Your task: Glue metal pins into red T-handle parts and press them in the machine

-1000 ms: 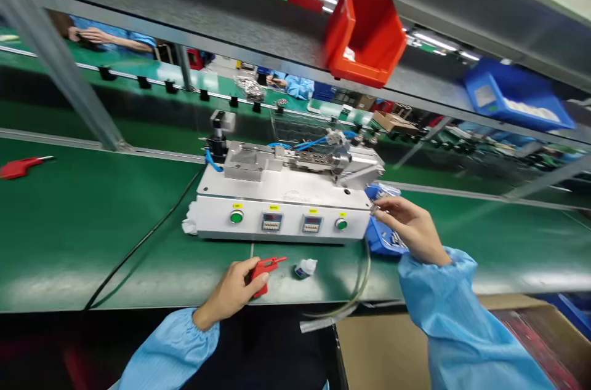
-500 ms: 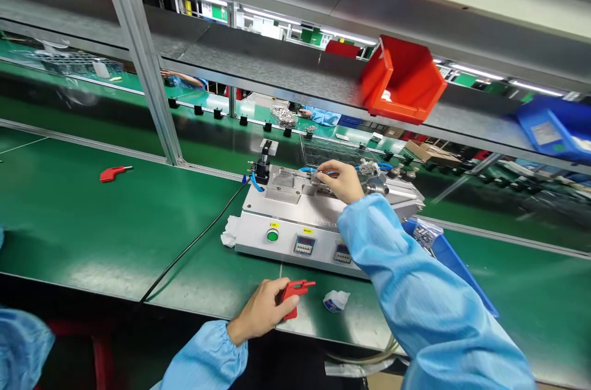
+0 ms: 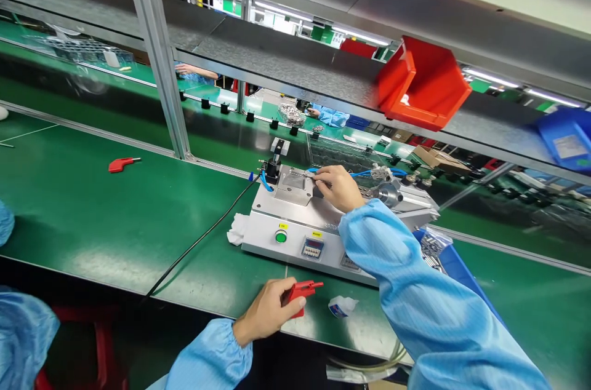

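My left hand (image 3: 268,310) grips a red plastic part (image 3: 303,291), shaped like a small pistol handle with a thin prong pointing right, above the bench's front edge. Over the grey metal bench machine (image 3: 295,218), my right hand (image 3: 340,186) is closed, its fingertips at the right side of the raised metal block (image 3: 294,184). Whatever those fingertips pinch is too small and covered to make out. On the machine's front are a green button (image 3: 281,236) and a small counter display (image 3: 313,248). A crumpled white and blue wrapper (image 3: 342,306) lies right of my left hand.
Another red handle-shaped part (image 3: 122,164) with a metal tip lies on the green bench (image 3: 92,218). A black cable (image 3: 203,233) crosses to the machine. A blue tray (image 3: 466,273) holds bagged metal parts. An orange-red bin (image 3: 425,85) sits on the overhead shelf. Other people's blue sleeves (image 3: 25,341) show at left.
My right hand has shifted left relative to the machine, closer to the raised block. My left hand still holds the red part in about the same place. The view has swung slightly left.
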Tool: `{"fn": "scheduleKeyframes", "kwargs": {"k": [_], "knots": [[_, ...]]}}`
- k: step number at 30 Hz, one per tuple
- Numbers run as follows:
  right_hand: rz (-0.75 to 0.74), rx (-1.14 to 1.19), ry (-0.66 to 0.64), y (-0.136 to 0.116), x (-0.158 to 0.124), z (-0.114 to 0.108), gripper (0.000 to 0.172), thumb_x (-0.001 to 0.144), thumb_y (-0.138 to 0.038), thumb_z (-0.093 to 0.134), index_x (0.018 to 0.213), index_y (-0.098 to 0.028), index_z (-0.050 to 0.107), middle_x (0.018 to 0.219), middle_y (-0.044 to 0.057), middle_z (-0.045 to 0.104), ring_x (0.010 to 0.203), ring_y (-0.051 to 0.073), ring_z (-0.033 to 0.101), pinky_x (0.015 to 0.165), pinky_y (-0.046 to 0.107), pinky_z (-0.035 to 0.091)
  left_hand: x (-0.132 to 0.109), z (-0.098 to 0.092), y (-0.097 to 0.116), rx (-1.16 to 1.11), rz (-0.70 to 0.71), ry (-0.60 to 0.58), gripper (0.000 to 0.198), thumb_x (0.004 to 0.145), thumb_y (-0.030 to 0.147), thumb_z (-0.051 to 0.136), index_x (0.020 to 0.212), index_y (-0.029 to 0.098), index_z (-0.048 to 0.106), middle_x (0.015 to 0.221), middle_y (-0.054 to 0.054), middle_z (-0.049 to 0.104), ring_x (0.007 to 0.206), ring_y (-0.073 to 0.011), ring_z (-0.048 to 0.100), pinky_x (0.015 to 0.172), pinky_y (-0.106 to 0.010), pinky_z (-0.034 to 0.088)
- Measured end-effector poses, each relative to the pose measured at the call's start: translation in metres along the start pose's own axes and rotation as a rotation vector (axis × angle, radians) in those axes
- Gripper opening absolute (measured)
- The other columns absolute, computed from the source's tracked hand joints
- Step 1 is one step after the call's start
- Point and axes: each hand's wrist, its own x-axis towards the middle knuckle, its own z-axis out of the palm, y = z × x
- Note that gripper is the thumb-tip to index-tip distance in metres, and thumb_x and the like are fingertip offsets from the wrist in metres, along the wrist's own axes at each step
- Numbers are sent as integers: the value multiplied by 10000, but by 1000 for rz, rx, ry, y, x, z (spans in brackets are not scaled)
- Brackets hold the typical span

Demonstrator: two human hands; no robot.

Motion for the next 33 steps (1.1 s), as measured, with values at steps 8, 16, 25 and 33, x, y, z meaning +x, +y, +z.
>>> {"fn": "scheduleKeyframes", "kwargs": {"k": [8, 16, 25, 33], "knots": [[9, 87, 156, -26, -52, -44, 157, 904, -328, 672, 956, -291, 816, 1127, 102, 788, 1106, 345, 700, 1047, 581, 555, 1, 4, -8, -305, -43, 12, 348, 895, 441, 686, 1136, 190, 669, 911, -44, 701, 715, -159, 594, 668, -290, 496], [363, 329, 411, -40, -210, -46, 201, 909, -488, 727, 868, -306, 804, 891, 83, 778, 841, 293, 735, 749, 459, 632, 28, -70, 76, -79, 248, 175, 323, 978, 350, 621, 1277, 240, 673, 1136, -89, 767, 921, -249, 732, 825, -384, 605], [762, 673, 291, -24, -289, 12, 552, 709, -765, 805, 751, -214, 804, 771, 93, 767, 662, 240, 695, 593, 348, 615, 147, -129, 156, 830, 177, 375, 331, 1028, 169, 488, 1309, 189, 662, 1132, -92, 764, 1032, -247, 715, 914, -338, 541], [767, 653, 236, -21, -299, 26, 641, 731, -839, 735, 752, -200, 784, 853, 114, 773, 776, 240, 704, 701, 321, 606, 153, -122, 147, 1036, 68, 361, 319, 1068, 265, 452, 1239, 215, 717, 1225, -118, 664, 946, -267, 735, 822, -371, 554]]}}
